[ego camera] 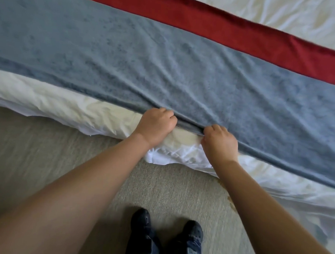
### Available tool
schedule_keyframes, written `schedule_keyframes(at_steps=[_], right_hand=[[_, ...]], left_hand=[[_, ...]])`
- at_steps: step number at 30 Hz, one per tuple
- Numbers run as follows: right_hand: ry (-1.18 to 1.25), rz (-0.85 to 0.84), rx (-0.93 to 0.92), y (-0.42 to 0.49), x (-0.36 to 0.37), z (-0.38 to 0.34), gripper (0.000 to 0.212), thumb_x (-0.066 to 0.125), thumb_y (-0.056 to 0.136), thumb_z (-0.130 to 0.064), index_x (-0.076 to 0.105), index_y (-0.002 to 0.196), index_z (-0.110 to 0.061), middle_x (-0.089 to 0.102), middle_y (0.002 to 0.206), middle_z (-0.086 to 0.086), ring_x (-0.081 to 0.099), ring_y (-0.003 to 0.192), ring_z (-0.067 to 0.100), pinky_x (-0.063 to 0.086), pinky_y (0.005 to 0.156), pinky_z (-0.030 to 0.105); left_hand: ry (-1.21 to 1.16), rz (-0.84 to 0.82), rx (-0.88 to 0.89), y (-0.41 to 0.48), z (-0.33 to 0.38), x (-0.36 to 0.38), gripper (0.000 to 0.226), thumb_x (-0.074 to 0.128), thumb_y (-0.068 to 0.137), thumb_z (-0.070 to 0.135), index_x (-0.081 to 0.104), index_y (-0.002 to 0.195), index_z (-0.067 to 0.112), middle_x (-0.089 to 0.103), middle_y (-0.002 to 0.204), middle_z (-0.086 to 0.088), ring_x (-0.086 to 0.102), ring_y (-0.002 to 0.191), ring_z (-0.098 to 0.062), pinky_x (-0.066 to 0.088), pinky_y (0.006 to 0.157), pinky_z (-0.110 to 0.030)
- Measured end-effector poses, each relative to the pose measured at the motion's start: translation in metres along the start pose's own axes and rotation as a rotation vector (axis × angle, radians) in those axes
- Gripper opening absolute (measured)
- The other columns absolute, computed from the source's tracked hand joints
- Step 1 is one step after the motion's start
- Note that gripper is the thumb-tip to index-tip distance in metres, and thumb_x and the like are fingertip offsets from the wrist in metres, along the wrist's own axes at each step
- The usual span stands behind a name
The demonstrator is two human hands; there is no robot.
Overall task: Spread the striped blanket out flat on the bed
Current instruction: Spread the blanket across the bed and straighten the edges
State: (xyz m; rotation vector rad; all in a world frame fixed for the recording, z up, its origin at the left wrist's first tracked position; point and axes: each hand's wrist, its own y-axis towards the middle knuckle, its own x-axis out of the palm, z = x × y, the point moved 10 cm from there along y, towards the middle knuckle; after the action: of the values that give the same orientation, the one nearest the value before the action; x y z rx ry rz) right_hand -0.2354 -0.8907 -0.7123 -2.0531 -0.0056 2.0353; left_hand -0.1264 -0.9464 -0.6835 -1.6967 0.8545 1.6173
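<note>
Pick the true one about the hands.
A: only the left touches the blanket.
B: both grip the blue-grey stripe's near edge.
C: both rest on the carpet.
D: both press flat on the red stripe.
B: the left hand and right hand curl round the near edge of the striped blanket, side by side.

Taking the gripping hands as my dial's centre, the widest room lies from 10 to 2 o'clock. There the blue-grey fleece blanket with a dark red stripe (pixel 165 59) lies flat, with only low wrinkles fanning from its near edge. The left hand (pixel 156 126) and right hand (pixel 219 142) bunch that edge, a narrow gap between them. The rumpled white bed sheet (pixel 68 103) bulges out at 9 and 4 o'clock. The beige carpet (pixel 46 150) is open at 8 o'clock. Both forearms cross the floor, and two dark shoes (pixel 141 219) stand at 6.
</note>
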Motion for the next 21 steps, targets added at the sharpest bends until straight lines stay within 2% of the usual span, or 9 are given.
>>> schedule_keyframes(at_steps=[3, 5, 6, 8, 11, 13, 15, 18, 21], right_hand=[[0.021, 0.009, -0.044, -0.008, 0.002, -0.004, 0.011, 0.069, 0.066, 0.005, 0.064, 0.065, -0.005, 0.060, 0.062, 0.007, 0.055, 0.055, 0.025, 0.035, 0.044, 0.024], [0.021, -0.041, -0.089, -0.006, 0.007, -0.005, 0.003, 0.063, 0.078, -0.009, 0.066, 0.076, -0.010, 0.062, 0.072, 0.004, 0.058, 0.066, 0.023, 0.036, 0.049, 0.024], [0.015, -0.047, -0.101, -0.001, 0.007, -0.004, 0.011, 0.058, 0.083, -0.019, 0.066, 0.081, -0.012, 0.063, 0.077, 0.002, 0.058, 0.072, 0.022, 0.035, 0.051, 0.024], [0.008, -0.006, -0.129, 0.010, -0.007, -0.003, 0.021, 0.053, 0.084, -0.030, 0.066, 0.084, -0.014, 0.062, 0.080, 0.001, 0.057, 0.077, 0.022, 0.032, 0.053, 0.024], [0.037, 0.087, -0.080, 0.033, -0.039, 0.010, 0.023, 0.055, 0.085, -0.029, 0.066, 0.094, -0.010, 0.063, 0.091, 0.006, 0.057, 0.087, 0.027, 0.036, 0.059, 0.028], [0.037, 0.096, -0.039, 0.052, -0.057, 0.021, 0.032, 0.054, 0.086, -0.030, 0.063, 0.108, -0.009, 0.061, 0.106, 0.010, 0.055, 0.100, 0.031, 0.043, 0.072, 0.035], [0.041, 0.106, 0.004, 0.070, -0.073, 0.036, 0.037, 0.052, 0.087, -0.032, 0.059, 0.115, -0.008, 0.059, 0.114, 0.010, 0.054, 0.105, 0.031, 0.044, 0.078, 0.037], [0.051, 0.150, 0.045, 0.097, -0.092, 0.059, 0.037, 0.051, 0.087, -0.034, 0.059, 0.113, -0.008, 0.060, 0.112, 0.010, 0.054, 0.103, 0.030, 0.044, 0.076, 0.037], [0.047, 0.142, 0.046, 0.128, -0.096, 0.078, 0.036, 0.051, 0.088, -0.035, 0.059, 0.111, -0.009, 0.060, 0.108, 0.009, 0.055, 0.101, 0.029, 0.042, 0.073, 0.036]], left_hand=[[-0.057, -0.034, 0.046, -0.009, 0.004, 0.007, 0.026, 0.077, 0.045, -0.008, 0.056, 0.049, 0.008, 0.051, 0.048, -0.003, 0.047, 0.042, -0.019, 0.025, 0.042, -0.019], [-0.103, -0.091, 0.063, -0.009, 0.003, 0.013, 0.018, 0.074, 0.057, -0.002, 0.059, 0.052, 0.007, 0.053, 0.051, -0.004, 0.050, 0.046, -0.020, 0.028, 0.043, -0.020], [-0.136, -0.099, 0.062, -0.006, 0.000, 0.013, 0.014, 0.070, 0.066, 0.006, 0.061, 0.056, 0.008, 0.055, 0.055, -0.004, 0.052, 0.050, -0.021, 0.030, 0.044, -0.021], [-0.158, -0.051, 0.037, 0.004, -0.010, 0.003, 0.021, 0.059, 0.078, 0.022, 0.062, 0.062, 0.009, 0.055, 0.060, -0.003, 0.052, 0.056, -0.021, 0.030, 0.047, -0.024], [-0.182, 0.062, -0.020, 0.028, -0.028, -0.025, 0.024, 0.053, 0.081, 0.031, 0.061, 0.071, 0.010, 0.058, 0.071, -0.006, 0.056, 0.068, -0.026, 0.039, 0.050, -0.030], [-0.152, 0.095, -0.070, 0.049, -0.044, -0.039, 0.029, 0.048, 0.084, 0.036, 0.062, 0.087, 0.012, 0.062, 0.089, -0.007, 0.058, 0.086, -0.027, 0.048, 0.063, -0.037], [-0.134, 0.077, -0.108, 0.072, -0.058, -0.047, 0.036, 0.044, 0.087, 0.041, 0.060, 0.102, 0.012, 0.061, 0.103, -0.007, 0.056, 0.098, -0.027, 0.049, 0.075, -0.041], [-0.104, 0.112, -0.140, 0.110, -0.072, -0.059, 0.040, 0.044, 0.089, 0.043, 0.058, 0.109, 0.012, 0.060, 0.110, -0.007, 0.056, 0.102, -0.028, 0.048, 0.079, -0.041], [-0.089, 0.115, -0.133, 0.148, -0.075, -0.062, 0.041, 0.043, 0.088, 0.044, 0.058, 0.109, 0.011, 0.060, 0.108, -0.009, 0.056, 0.101, -0.028, 0.048, 0.079, -0.040]])
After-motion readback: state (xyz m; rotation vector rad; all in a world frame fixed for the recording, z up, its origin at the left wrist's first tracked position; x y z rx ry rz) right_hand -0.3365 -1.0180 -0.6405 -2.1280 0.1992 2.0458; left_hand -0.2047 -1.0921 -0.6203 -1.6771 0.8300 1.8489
